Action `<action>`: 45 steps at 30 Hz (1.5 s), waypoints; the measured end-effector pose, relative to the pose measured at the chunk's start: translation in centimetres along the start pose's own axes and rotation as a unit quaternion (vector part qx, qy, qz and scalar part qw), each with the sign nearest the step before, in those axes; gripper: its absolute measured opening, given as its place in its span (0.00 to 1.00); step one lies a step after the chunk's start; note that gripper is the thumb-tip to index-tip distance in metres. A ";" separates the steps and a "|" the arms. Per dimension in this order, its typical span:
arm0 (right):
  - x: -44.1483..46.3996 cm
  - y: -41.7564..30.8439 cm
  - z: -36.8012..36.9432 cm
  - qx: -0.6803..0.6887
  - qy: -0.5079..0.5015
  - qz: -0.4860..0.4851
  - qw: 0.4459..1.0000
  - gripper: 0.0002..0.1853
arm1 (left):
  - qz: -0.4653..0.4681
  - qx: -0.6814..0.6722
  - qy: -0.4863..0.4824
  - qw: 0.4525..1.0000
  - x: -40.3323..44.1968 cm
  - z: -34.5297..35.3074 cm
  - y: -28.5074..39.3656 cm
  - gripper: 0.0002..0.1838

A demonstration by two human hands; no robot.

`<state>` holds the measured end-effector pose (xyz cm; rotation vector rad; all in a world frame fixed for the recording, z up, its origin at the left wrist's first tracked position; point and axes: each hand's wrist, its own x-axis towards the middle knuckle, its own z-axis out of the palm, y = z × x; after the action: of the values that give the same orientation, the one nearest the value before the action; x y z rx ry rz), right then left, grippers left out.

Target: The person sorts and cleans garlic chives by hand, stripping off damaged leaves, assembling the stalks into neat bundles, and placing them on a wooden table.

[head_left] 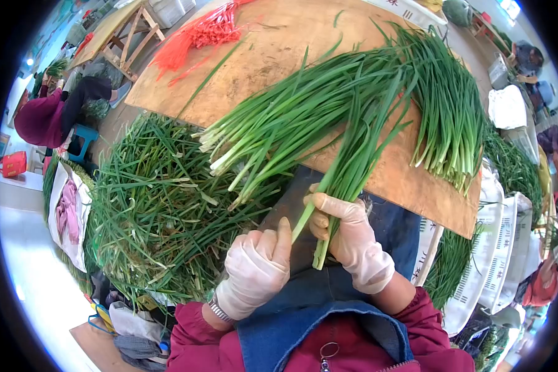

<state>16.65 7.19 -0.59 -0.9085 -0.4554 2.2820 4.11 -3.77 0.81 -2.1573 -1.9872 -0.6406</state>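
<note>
Greens [361, 158] fill a small bunch in the right hand [352, 239], which is closed around the stalks near their pale ends, thumb across the front; the ends point down over the person's lap, and the leaves slant up across the table's edge. The left hand [258, 265] is mostly curled, index finger raised beside one stalk that splays from the bunch; whether it pinches that stalk or only touches it, I can't tell from this angle. Both wear pale gloves, and a metal band [217, 309] circles the left wrist. On the table [229, 84] lie a loose sheaf [285, 118], white ends toward the left, and another sheaf [449, 118] hanging toward the right edge. Red strips [198, 43] lie at the far side. Left of the lap rises a heap of leaves [155, 204]; white crates [480, 254] stand at the right.
</note>
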 end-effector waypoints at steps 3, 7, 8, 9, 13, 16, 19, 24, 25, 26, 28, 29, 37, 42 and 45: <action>0.3 -0.3 -0.3 0.013 -0.009 0.014 1.000 0.14 | -0.026 -0.115 0.005 0.993 -0.3 0.4 0.1 0.21; 0.6 -0.3 -1.3 0.053 -0.039 0.035 0.997 0.17 | -0.285 -0.470 -0.037 0.834 -1.9 0.9 -0.8 0.15; 0.7 -0.1 -1.6 0.060 -0.043 0.033 0.997 0.17 | -0.361 -0.541 -0.046 0.758 -2.1 0.5 -0.7 0.13; 0.9 0.1 -1.8 0.066 -0.046 0.033 0.996 0.18 | -0.432 -0.602 -0.054 0.669 -1.6 -0.1 -0.6 0.11; 1.0 0.1 -1.9 0.075 -0.059 0.038 0.995 0.19 | -0.358 -0.451 0.033 0.817 -1.4 0.3 -1.6 0.07; 1.1 0.3 -2.5 0.077 -0.081 0.040 0.993 0.19 | -0.359 -0.437 0.057 0.823 -1.1 1.0 -2.1 0.06; 1.2 0.6 -3.0 0.060 -0.076 0.024 0.995 0.20 | -0.413 -0.472 0.107 0.772 -1.1 1.6 -2.7 0.06; 0.8 0.3 -2.8 0.138 -0.065 0.089 0.984 0.19 | -0.380 -0.334 0.192 0.841 -1.6 2.2 -4.6 0.07; 0.9 0.4 -2.7 0.157 -0.073 0.103 0.979 0.19 | -0.325 -0.251 0.199 0.890 -1.5 2.2 -5.0 0.08; 0.6 0.3 -2.4 0.134 -0.047 0.091 0.986 0.19 | -0.266 -0.166 0.201 0.928 -1.4 2.2 -5.4 0.09; 0.4 -0.3 -2.7 0.162 -0.108 0.102 0.976 0.19 | -0.215 -0.056 0.157 0.962 -0.7 2.1 -5.2 0.10; 0.4 -0.6 -2.8 0.174 -0.138 0.106 0.969 0.19 | -0.184 0.003 0.129 0.974 -0.4 2.3 -5.2 0.11; -3.5 -6.0 2.4 0.076 -0.180 -0.091 0.977 0.16 | -0.465 -0.498 0.050 0.730 0.4 3.1 -5.0 0.12; 0.0 -0.6 1.1 -0.057 0.018 -0.025 0.998 0.11 | -0.500 -0.541 0.008 0.676 1.3 1.1 -3.4 0.12; 0.5 1.0 1.1 -0.083 0.070 -0.003 0.994 0.09 | -0.500 -0.577 -0.068 0.642 1.9 0.0 -2.0 0.11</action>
<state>15.15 6.73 -0.55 -1.1399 -0.5916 2.1819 2.27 -1.77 1.19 -0.9174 -3.2945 -2.4994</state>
